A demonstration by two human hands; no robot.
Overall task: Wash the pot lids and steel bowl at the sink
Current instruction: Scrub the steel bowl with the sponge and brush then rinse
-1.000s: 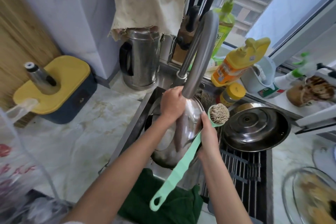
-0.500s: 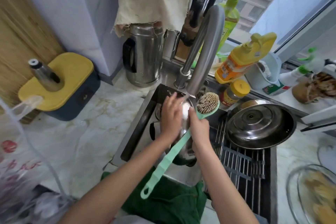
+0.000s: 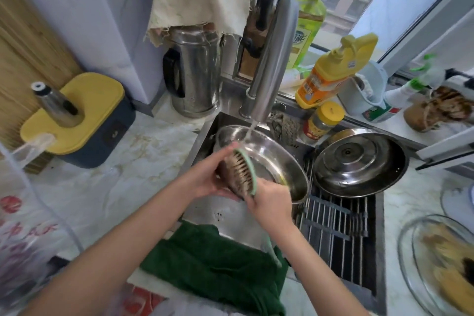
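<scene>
Scrubbing under the running tap (image 3: 272,59)
My right hand (image 3: 272,204) grips the brush (image 3: 239,174); my left hand (image 3: 205,179) holds the steel bowl (image 3: 274,159).

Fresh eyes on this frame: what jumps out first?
Dead centre, both hands hold a brush over the sink: the left hand cups its bristle head, the right hand grips the green handle. Water from the faucet falls onto the steel bowl just behind them, and a pot lid rests on the drain rack at right.

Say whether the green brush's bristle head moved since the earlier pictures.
Yes: the green brush's bristle head crossed from right of the steel faucet to its lower left.
</scene>
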